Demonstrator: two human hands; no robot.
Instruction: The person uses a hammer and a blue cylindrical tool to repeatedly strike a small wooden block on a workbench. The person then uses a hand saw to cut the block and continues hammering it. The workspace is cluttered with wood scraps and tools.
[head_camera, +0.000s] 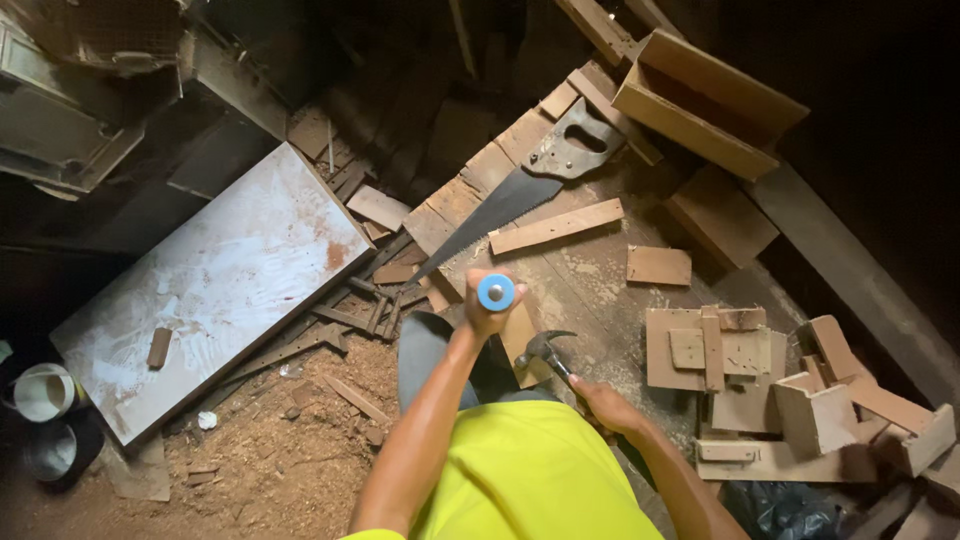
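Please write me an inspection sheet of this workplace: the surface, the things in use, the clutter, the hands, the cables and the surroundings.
Surface: worn plank workbench, dusty.
Things in use: blue-capped tool, upright on a wood piece; claw hammer.
Clutter: handsaw, wood strip, offcuts, open wooden box.
Hands: left hand grips the blue-capped tool; right hand holds the hammer.
Cables: nothing seen.
Surroundings: white stained board, sawdust, two buckets at left.

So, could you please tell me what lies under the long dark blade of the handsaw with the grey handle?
The handsaw lies across brown wooden boards on the workbench. Its tip runs toward the left hand and is lost in shadow there. The boards beneath the blade are covered.
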